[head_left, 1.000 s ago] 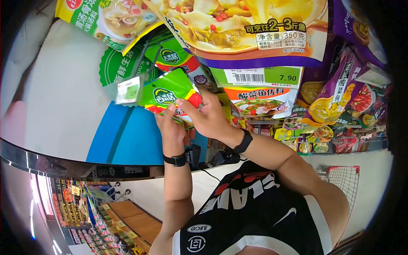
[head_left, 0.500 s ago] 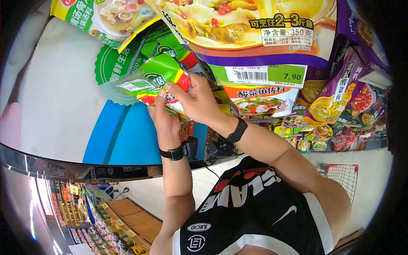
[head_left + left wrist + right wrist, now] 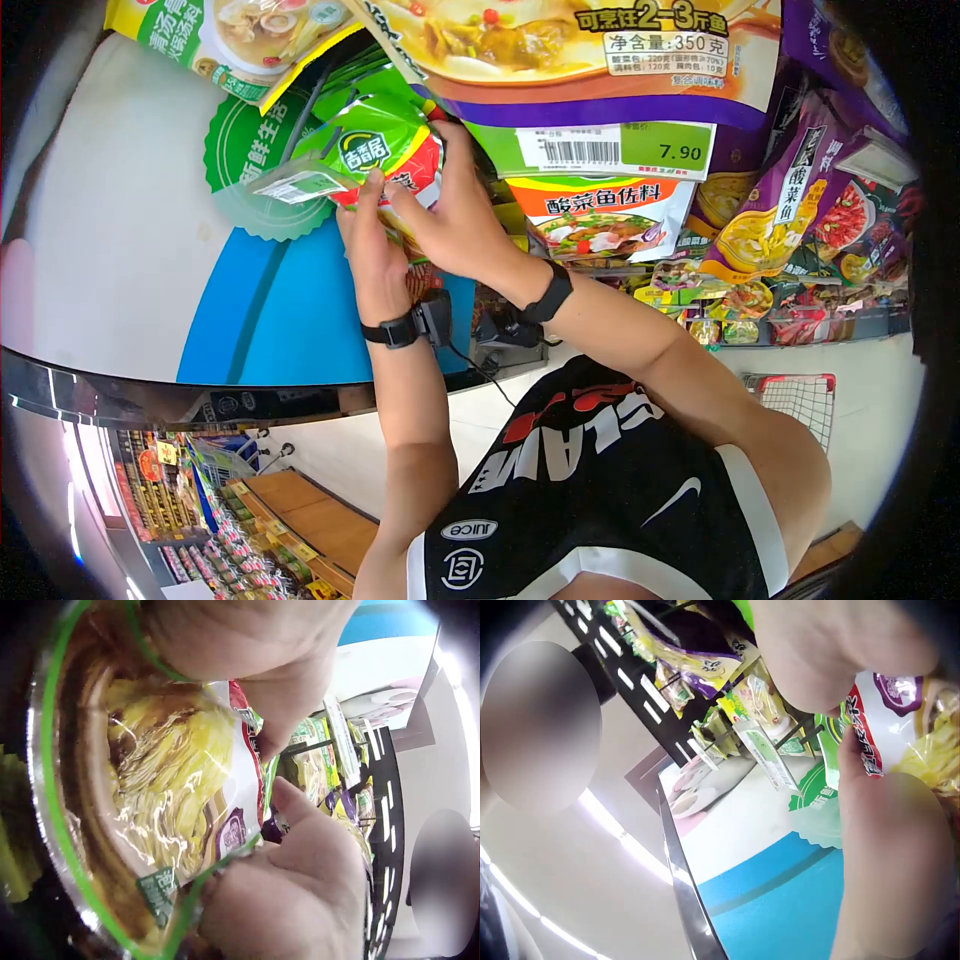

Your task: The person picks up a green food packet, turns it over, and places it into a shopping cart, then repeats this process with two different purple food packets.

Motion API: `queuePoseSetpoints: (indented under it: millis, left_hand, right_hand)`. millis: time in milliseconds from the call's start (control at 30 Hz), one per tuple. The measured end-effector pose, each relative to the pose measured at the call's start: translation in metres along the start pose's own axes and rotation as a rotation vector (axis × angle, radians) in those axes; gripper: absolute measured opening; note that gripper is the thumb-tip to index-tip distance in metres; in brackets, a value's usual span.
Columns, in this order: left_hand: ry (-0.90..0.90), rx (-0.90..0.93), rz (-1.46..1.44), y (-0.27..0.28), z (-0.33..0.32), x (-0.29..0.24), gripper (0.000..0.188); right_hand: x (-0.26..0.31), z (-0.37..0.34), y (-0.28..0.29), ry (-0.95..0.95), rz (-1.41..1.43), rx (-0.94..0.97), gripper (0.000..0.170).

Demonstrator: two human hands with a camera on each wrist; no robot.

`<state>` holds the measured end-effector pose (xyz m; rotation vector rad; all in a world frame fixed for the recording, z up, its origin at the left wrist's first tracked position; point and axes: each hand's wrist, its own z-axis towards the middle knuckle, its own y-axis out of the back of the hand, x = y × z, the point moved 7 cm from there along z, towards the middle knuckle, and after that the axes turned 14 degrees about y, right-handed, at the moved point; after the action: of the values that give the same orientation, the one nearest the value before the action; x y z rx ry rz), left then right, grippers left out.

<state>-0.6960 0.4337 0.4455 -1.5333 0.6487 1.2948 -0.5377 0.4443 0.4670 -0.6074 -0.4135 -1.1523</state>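
Note:
Both hands hold a green, red and white packet of pickled vegetables (image 3: 388,122) in front of the shelf hooks. My left hand (image 3: 375,250) pinches its lower edge, thumb laid on the front. The right hand (image 3: 462,215) grips its right side, thumb also on the front. Shredded yellow vegetables are pictured on the packet's other face (image 3: 172,772) in the left wrist view. A clear hook price tag (image 3: 300,187) overlaps the packet's lower left corner. Behind hangs another green packet (image 3: 365,85), partly hidden by the held one.
A large yellow and purple pouch (image 3: 560,75) hangs close above, over a 7.90 price card (image 3: 620,147) and a white and orange packet (image 3: 600,215). Purple pouches (image 3: 790,200) hang to the right. At left is a white and blue panel (image 3: 280,320); a wire cart (image 3: 800,400) stands behind.
Both hands and the packet have moved toward the shelf and slightly left. The price tag has tipped from facing upright to a slant across the packet's corner. The head view has shifted a little.

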Motion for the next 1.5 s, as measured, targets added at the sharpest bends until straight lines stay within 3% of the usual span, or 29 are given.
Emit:
queuePoseSetpoints:
  millis: [33,133,167,400,433,533,600,667,733,767,900,1000,1033,1133,1267,1367,1500]
  left_hand:
    - [0.005,0.034,-0.012,-0.009,0.000,-0.005,0.042]
    - [0.016,0.111,-0.006,-0.012,0.006,-0.007,0.037]
    - [0.016,0.116,0.013,-0.012,0.009,-0.007,0.036]
    - [-0.160,-0.062,0.121,-0.020,0.012,-0.004,0.042]
    - [-0.183,-0.070,0.166,-0.016,0.019,-0.002,0.044]
    - [-0.247,-0.095,0.186,-0.022,0.008,-0.006,0.054]
    - [-0.352,-0.188,0.282,-0.017,0.009,-0.006,0.058]
    - [-0.351,-0.159,0.280,-0.013,0.012,0.001,0.069]
    - [-0.414,-0.182,0.341,-0.015,-0.006,-0.002,0.074]
    - [-0.350,-0.132,0.297,-0.016,-0.015,0.001,0.084]
    - [-0.541,-0.318,0.668,0.001,-0.048,0.012,0.089]
    - [-0.508,-0.226,0.725,-0.014,-0.108,-0.001,0.084]
    - [-0.495,-0.189,0.671,-0.012,-0.124,-0.001,0.063]
    - [-0.185,0.331,0.302,-0.019,-0.191,-0.005,0.036]
    - [-0.321,1.001,-0.165,-0.033,-0.320,-0.067,0.058]
    - [-0.034,1.354,-0.534,-0.038,-0.378,-0.081,0.064]
    - [0.290,1.588,-0.785,-0.057,-0.414,-0.074,0.052]
  right_hand:
    - [-0.002,-0.005,-0.003,0.031,-0.010,0.026,0.078]
    - [0.026,-0.011,0.000,0.154,-0.284,0.099,0.090]
    - [0.025,-0.015,-0.001,0.114,-0.262,0.131,0.099]
    - [0.052,-0.018,0.014,0.276,-0.410,0.132,0.100]
    - [0.065,-0.022,0.014,0.280,-0.398,0.077,0.088]
    - [0.088,-0.042,0.001,0.343,-0.315,0.252,0.060]
    - [0.084,-0.075,-0.018,0.161,-0.028,0.469,0.031]
    - [0.095,-0.100,-0.029,0.163,-0.014,0.720,0.017]
    - [0.098,-0.125,-0.034,0.184,0.002,0.755,0.014]
    - [0.101,-0.137,-0.036,0.194,0.015,0.777,0.013]
    - [0.111,-0.175,-0.039,0.042,0.033,0.832,0.016]
    - [0.124,-0.200,-0.035,-0.023,0.045,0.810,0.015]
    - [0.127,-0.210,-0.032,-0.066,0.060,0.810,0.015]
    - [0.131,-0.248,-0.003,-0.209,0.044,0.768,0.014]
    - [0.141,-0.320,0.085,-0.437,-0.163,0.531,0.011]
    - [0.164,-0.386,0.168,-0.606,-0.395,0.346,0.009]
    - [0.223,-0.425,0.223,-0.776,-0.562,0.179,0.008]
